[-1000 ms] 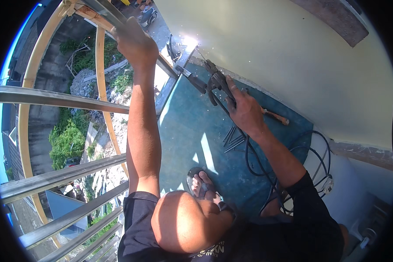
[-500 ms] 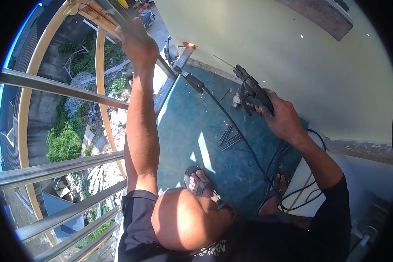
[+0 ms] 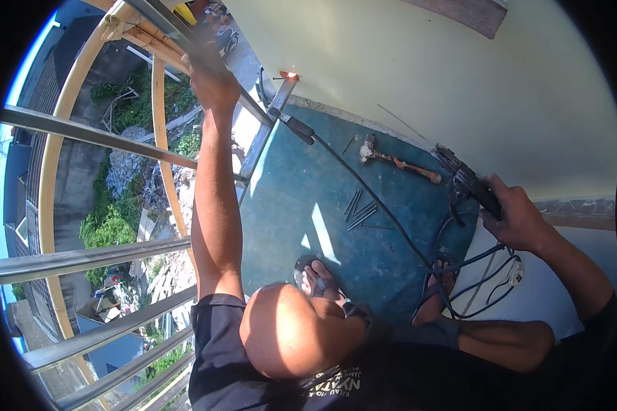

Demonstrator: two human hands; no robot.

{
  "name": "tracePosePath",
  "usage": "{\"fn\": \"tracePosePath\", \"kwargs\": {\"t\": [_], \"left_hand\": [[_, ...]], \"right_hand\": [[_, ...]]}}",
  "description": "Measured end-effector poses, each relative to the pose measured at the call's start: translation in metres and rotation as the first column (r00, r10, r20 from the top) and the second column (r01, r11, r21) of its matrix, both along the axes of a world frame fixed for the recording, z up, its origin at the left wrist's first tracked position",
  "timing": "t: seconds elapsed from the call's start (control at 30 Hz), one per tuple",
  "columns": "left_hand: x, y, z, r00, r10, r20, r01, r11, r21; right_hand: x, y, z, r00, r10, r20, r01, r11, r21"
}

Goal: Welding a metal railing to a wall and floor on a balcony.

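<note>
High on the left, my left hand [image 3: 214, 79] is wrapped round a square metal tube [image 3: 161, 20] of the railing. My right hand [image 3: 517, 216] grips a black welding electrode holder [image 3: 478, 183] on the right. A thin electrode [image 3: 401, 121] sticks out of its jaws toward the upper left, its tip well apart from the metal. An orange glow [image 3: 291, 75] shows where a metal bar [image 3: 281, 96] meets the wall. A cable clamp [image 3: 298, 129] is attached near that bar.
A hammer [image 3: 397, 161] and several loose rods [image 3: 360, 209] lie on the green floor [image 3: 281, 205]. Black cable [image 3: 370, 185] crosses it to loops near my right foot. Metal rails [image 3: 96, 260] line the left, with a drop to rubble [image 3: 127, 171] beyond. A pale wall [image 3: 363, 55] rises ahead.
My right hand has moved right and nearer to me with the electrode holder, away from the glowing spot. The hammer is now in full view. My left hand still grips the tube.
</note>
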State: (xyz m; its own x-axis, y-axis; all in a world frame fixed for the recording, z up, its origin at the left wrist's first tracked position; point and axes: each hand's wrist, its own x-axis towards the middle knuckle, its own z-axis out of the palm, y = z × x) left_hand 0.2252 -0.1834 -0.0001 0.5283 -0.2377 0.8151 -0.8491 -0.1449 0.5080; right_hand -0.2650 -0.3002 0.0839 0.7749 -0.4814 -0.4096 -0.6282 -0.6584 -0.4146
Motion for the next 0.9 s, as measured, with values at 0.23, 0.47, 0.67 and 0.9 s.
{"fn": "tracePosePath", "kwargs": {"t": [0.23, 0.47, 0.67, 0.9], "left_hand": [[-0.006, 0.005, 0.008, 0.999, -0.013, -0.036, 0.016, 0.996, 0.085], [-0.016, 0.003, 0.016, 0.986, -0.003, -0.166, 0.02, 0.995, 0.102], [-0.036, 0.008, 0.013, 0.972, -0.027, -0.234, 0.054, 0.993, 0.107], [-0.171, 0.062, -0.108, 0.965, -0.024, -0.261, 0.088, 0.967, 0.239]], "right_hand": [[-0.06, -0.012, -0.037, 0.989, -0.1, 0.106, 0.099, 0.995, 0.008], [-0.103, -0.011, -0.087, 0.975, -0.177, 0.138, 0.166, 0.982, 0.09], [-0.152, -0.004, -0.12, 0.96, -0.191, 0.205, 0.191, 0.981, 0.017], [-0.192, 0.014, -0.166, 0.948, -0.264, 0.179, 0.265, 0.964, 0.018]]}}
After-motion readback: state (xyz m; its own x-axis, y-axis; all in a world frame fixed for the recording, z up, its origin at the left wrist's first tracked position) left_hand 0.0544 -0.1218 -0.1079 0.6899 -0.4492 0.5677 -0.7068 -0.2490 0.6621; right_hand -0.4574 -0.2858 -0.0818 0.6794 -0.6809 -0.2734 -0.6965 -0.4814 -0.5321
